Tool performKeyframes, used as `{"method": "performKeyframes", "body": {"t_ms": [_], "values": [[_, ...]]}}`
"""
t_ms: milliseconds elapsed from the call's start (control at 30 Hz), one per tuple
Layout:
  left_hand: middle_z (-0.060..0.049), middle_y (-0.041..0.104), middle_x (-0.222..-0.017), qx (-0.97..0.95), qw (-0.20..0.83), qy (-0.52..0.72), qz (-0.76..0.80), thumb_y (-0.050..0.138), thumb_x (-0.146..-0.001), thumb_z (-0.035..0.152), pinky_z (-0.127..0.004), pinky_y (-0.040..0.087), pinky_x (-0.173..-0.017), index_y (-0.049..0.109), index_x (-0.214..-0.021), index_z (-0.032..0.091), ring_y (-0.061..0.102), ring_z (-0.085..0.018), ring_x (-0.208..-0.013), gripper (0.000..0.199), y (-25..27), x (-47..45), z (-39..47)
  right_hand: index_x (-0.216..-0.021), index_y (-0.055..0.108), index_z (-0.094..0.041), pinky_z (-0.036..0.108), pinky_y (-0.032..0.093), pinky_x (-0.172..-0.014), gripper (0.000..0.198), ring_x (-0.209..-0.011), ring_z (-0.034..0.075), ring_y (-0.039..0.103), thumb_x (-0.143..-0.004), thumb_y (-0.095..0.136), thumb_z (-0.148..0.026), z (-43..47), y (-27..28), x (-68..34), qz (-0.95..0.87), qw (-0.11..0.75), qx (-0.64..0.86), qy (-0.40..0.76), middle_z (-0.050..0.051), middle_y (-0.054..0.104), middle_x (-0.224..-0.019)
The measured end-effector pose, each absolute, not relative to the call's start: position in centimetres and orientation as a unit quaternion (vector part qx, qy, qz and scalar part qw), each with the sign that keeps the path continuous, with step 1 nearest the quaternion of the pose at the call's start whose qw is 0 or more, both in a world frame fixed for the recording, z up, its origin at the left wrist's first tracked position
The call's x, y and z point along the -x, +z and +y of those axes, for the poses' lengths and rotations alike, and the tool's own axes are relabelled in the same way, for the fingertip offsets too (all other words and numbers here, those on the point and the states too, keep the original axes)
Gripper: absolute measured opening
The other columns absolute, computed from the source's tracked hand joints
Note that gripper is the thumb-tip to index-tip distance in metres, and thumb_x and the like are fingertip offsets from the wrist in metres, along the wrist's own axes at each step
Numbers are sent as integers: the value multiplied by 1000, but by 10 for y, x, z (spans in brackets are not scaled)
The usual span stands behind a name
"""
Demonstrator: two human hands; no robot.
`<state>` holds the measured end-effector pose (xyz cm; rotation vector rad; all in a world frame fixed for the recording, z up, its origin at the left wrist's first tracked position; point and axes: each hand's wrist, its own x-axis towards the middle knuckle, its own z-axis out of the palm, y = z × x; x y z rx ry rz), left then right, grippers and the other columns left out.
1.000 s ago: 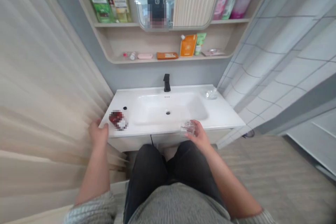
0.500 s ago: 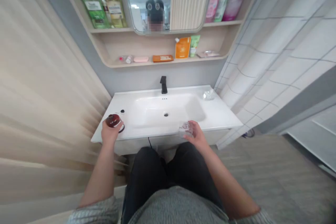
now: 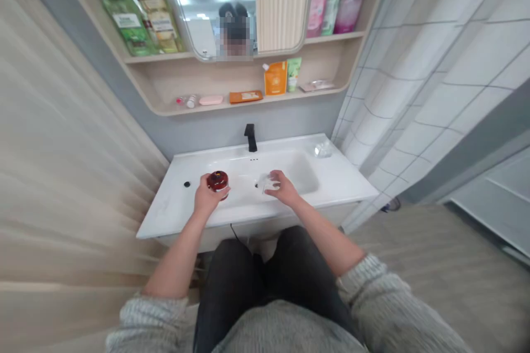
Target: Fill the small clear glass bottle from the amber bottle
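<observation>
A dark red-brown bottle [image 3: 218, 181] is wrapped by the fingers of my left hand [image 3: 206, 198], held above the left part of the white sink basin [image 3: 300, 168]. My right hand [image 3: 284, 190] grips a small clear cup [image 3: 269, 183] over the middle of the basin, near the drain. The bottle and the cup are apart, with a gap of white basin between them. A small black cap [image 3: 187, 184] lies on the counter [image 3: 165, 204] left of the basin.
Behind the basin stands a black faucet [image 3: 250, 138]. Crumpled clear plastic [image 3: 323, 149] lies at the counter's back right. Above is a shelf [image 3: 165, 109] with an orange pouch [image 3: 275, 78], a green tube [image 3: 293, 74] and soap. A pale curtain [image 3: 74, 149] hangs at left.
The bottle in my left hand has moved right, from the counter over the basin. My right hand has brought the cup left and farther in over the basin. The view has shifted slightly.
</observation>
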<state>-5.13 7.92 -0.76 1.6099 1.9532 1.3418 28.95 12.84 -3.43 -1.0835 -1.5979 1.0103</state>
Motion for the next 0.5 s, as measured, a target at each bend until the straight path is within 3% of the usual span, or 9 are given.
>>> {"method": "performKeyframes", "body": {"t_ms": [167, 500], "values": [[-15, 81, -135, -607, 159, 417, 657, 99, -75, 44, -45, 59, -108, 58, -147, 26, 81, -35, -122, 85, -20, 15, 120, -123, 58, -27, 46, 64, -101, 72, -116, 26, 73, -60, 93, -23, 174, -52, -266, -663, 389, 485, 416, 7, 73, -129], [-20, 70, -154, -657, 132, 363, 647, 98, -78, 29, -47, 55, -120, 62, -151, 21, 71, -39, -141, 82, -68, -2, 143, -129, 62, -26, 43, 63, -97, 74, -114, 27, 72, -62, 94, -22, 186, -98, -270, -694, 347, 482, 406, 6, 74, -125]]}}
